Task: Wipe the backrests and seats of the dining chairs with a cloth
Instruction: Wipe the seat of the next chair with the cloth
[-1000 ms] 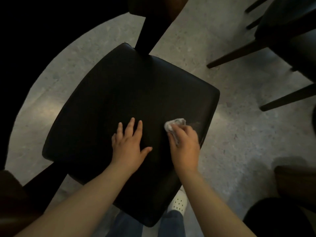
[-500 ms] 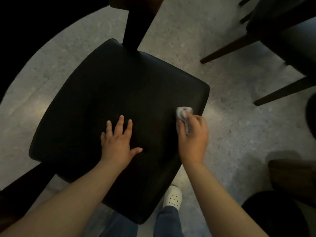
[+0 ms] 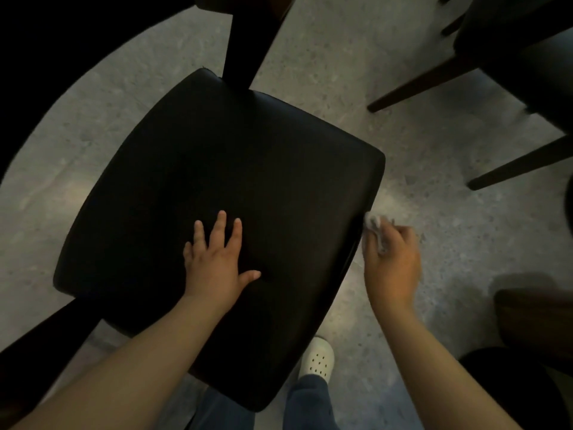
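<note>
A black padded chair seat (image 3: pixel 235 193) fills the middle of the view above a speckled grey floor (image 3: pixel 372 72). The left hand (image 3: pixel 215 259) lies flat on the seat, fingers spread. The right hand (image 3: pixel 392 262) grips a small crumpled white cloth (image 3: pixel 373 225) just off the seat's right edge. A white perforated shoe (image 3: pixel 317 356) shows below, and another chair's dark legs (image 3: pixel 421 85) stand at upper right.

Dim, dark vignetted corners, wide-angle distortion, soft
</note>
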`<action>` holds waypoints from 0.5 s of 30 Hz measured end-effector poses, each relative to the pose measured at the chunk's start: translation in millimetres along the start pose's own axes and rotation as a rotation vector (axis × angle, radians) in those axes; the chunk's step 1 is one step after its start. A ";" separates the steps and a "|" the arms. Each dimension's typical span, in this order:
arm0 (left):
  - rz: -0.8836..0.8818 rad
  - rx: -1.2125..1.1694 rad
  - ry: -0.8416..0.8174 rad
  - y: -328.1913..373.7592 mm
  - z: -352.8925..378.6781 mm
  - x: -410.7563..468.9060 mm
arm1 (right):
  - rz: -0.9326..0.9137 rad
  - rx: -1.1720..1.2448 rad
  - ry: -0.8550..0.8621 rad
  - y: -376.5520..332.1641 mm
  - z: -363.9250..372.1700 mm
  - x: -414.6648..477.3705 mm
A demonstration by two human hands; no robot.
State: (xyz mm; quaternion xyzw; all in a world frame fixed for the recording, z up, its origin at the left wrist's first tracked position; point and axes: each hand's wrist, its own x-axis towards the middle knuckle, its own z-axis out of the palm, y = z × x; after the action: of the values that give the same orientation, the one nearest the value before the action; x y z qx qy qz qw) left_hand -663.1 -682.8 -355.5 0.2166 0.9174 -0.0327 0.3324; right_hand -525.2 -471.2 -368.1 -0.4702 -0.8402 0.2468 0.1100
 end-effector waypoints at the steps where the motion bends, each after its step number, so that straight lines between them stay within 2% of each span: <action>1: 0.000 0.002 -0.002 -0.3 0.2 0.1 | -0.034 0.014 -0.008 -7.9 2.3 0.2; 4: 0.012 -0.002 -0.018 -2.7 0.1 0.3 | -0.196 0.050 -0.120 -44.8 19.1 -3.7; 7: 0.008 0.000 -0.015 -3.0 0.1 1.1 | -0.327 -0.103 -0.208 -53.2 33.9 -5.6; 9: -0.003 0.015 -0.013 -1.0 -0.2 1.1 | -0.246 -0.078 -0.166 -35.8 33.7 -0.8; 12: -0.022 0.021 -0.003 0.9 1.1 1.0 | 0.123 0.024 -0.032 1.5 22.6 5.4; 13: -0.023 0.025 0.003 0.6 1.9 1.2 | 0.194 0.019 0.007 12.4 18.1 6.7; 15: -0.020 0.030 0.012 0.2 4.1 1.6 | 0.168 -0.011 0.050 21.4 9.8 6.0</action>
State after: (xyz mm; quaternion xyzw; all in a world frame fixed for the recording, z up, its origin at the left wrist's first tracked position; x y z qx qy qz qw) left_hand -661.6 -682.8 -359.7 0.2125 0.9209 -0.0484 0.3231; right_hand -516.8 -459.9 -387.8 -0.5457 -0.7961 0.2387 0.1070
